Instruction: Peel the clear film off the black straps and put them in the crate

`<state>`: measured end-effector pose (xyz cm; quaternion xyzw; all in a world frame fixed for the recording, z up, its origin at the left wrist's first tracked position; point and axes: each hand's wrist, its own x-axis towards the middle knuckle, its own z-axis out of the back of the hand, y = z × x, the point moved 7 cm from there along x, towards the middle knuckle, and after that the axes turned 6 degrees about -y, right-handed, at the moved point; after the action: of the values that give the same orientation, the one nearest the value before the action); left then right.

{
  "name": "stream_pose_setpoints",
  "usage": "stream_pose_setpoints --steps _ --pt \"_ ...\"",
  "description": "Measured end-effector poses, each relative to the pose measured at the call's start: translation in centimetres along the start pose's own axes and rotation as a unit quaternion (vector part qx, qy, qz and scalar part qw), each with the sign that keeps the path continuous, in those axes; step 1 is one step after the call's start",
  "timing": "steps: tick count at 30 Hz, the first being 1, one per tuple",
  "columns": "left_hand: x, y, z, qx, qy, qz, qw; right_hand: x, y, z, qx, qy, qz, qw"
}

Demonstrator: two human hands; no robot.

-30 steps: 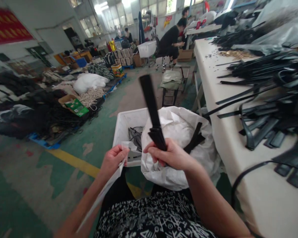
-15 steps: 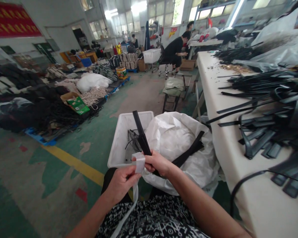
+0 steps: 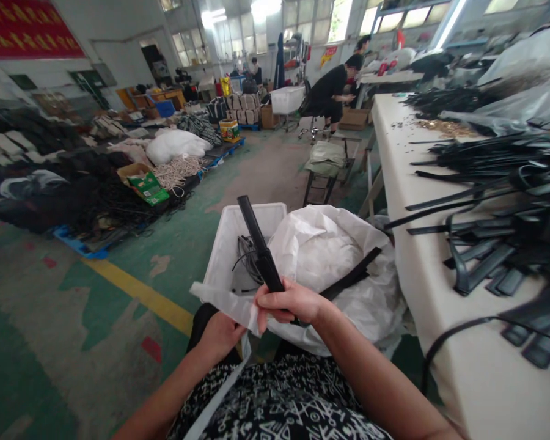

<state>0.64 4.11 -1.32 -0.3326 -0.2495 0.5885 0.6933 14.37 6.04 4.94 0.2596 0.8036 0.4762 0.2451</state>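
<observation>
My right hand [image 3: 296, 300] is closed around a bundle of flat black straps [image 3: 264, 263], which points up and away over the white bin and shows again behind the wrist. My left hand [image 3: 220, 337] is lower and close beside it, its fingers pinched at a translucent white plastic strip [image 3: 227, 305]. One end of the strip sticks out to the left, and its other part touches the fingertips of my right hand. A long tail of the strip hangs down across my patterned clothing [image 3: 275, 403]. The left fingertips are partly hidden by the strip.
A white plastic bin [image 3: 217, 244] with dark cords stands ahead, beside a large white sack [image 3: 321, 238]. On the right, a table [image 3: 467, 354] bears many black straps [image 3: 490, 256]. A stool [image 3: 325, 162] and a seated person [image 3: 327, 91] are farther off; loaded pallets [image 3: 80, 241] lie left.
The white strip was looped upright at the right fingertips; now its end extends out to the left. My left hand has dropped slightly. My right hand keeps hold of the black straps.
</observation>
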Motion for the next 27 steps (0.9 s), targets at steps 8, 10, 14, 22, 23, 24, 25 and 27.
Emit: stream_pose_setpoints --steps 8,10,14,22,23,24,25,27 --pt "7.0 0.7 6.4 0.129 -0.071 -0.013 0.989 0.5 -0.2 1.0 -0.164 -0.077 0.017 0.983" --pt "7.9 0.0 8.6 0.153 -0.118 -0.030 0.981 0.6 0.1 2.1 -0.189 -0.143 0.028 0.971" --pt "4.8 -4.1 14.0 0.075 -0.320 -0.056 0.943 0.8 0.4 4.0 -0.194 -0.223 0.060 0.954" --pt "-7.3 -11.7 11.3 -0.180 -0.047 -0.086 0.979 0.6 2.1 5.4 -0.223 -0.330 0.174 0.901" --pt "-7.7 -11.6 10.7 -0.186 -0.041 -0.072 0.979 0.6 2.2 5.4 -0.219 -0.337 0.176 0.899" --pt "-7.5 -11.3 10.3 -0.192 -0.047 -0.051 0.979 0.5 2.3 5.4 -0.215 -0.341 0.176 0.898" --pt "-6.8 -10.9 9.8 -0.197 -0.057 -0.027 0.978 0.4 2.4 5.4 -0.211 -0.344 0.175 0.898" --pt "-4.5 -10.0 8.9 -0.208 -0.077 0.019 0.975 0.3 2.5 5.4 -0.205 -0.347 0.173 0.899"
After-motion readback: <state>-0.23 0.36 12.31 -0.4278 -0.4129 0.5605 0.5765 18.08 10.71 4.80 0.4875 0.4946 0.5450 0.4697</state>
